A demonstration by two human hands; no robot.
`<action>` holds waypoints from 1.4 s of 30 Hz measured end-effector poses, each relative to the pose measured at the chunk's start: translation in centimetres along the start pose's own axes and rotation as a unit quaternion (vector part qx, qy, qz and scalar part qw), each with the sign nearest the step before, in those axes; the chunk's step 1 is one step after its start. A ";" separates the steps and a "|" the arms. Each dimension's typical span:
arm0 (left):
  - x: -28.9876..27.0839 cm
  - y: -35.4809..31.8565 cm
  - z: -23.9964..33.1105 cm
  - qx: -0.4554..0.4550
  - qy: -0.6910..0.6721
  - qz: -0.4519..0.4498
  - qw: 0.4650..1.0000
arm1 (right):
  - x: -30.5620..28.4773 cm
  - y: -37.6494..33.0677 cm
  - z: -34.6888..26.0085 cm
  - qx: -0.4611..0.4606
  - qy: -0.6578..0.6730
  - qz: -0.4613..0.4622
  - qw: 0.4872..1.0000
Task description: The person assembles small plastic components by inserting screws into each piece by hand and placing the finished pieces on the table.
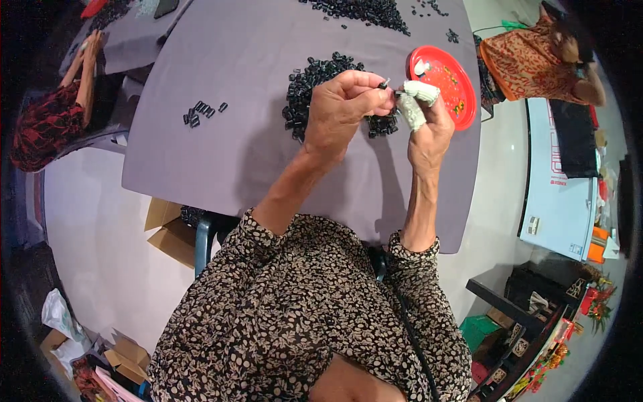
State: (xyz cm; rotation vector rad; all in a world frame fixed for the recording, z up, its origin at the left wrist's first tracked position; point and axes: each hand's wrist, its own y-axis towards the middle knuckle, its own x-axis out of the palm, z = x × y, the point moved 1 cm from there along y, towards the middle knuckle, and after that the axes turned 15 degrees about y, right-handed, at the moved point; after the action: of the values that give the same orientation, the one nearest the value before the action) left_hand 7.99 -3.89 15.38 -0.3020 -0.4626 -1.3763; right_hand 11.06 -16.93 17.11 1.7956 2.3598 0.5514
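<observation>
My left hand [345, 110] is raised over the grey table [221, 154] and pinches a small black part [384, 84] between thumb and fingertips. My right hand [427, 120], with white tape wrapped around two fingers, meets it from the right and touches the same small part. Directly beneath both hands lies a heap of small black parts [309, 84]. A red plate [445, 80] sits just right of my right hand with a few small pieces on it.
A small cluster of black parts [201, 112] lies at the table's left. A larger black pile [365, 10] sits at the far edge. Two other people sit nearby, one at the far left [50, 124] and one at the upper right [536, 57]. Cardboard boxes [171, 231] stand on the floor.
</observation>
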 end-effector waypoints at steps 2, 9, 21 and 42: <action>-0.1 0.1 0.1 0.013 0.042 0.003 0.999 | -0.5 0.4 0.1 0.022 0.063 0.001 0.998; 0.1 -0.3 0.4 0.062 0.181 0.029 0.981 | -1.1 1.3 0.3 0.065 0.145 -0.032 0.987; 0.2 -0.4 0.5 0.084 0.234 0.050 0.967 | -0.6 1.8 -1.4 0.075 0.011 -0.081 0.994; -0.4 -0.1 0.2 -0.010 0.131 0.027 0.991 | -0.4 2.3 -1.1 0.039 -0.099 -0.149 0.983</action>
State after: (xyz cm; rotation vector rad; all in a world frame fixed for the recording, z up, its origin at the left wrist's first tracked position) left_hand 7.76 -3.43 15.37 -0.1452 -0.2212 -1.3448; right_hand 12.93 -17.04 18.92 1.4095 2.4714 0.2343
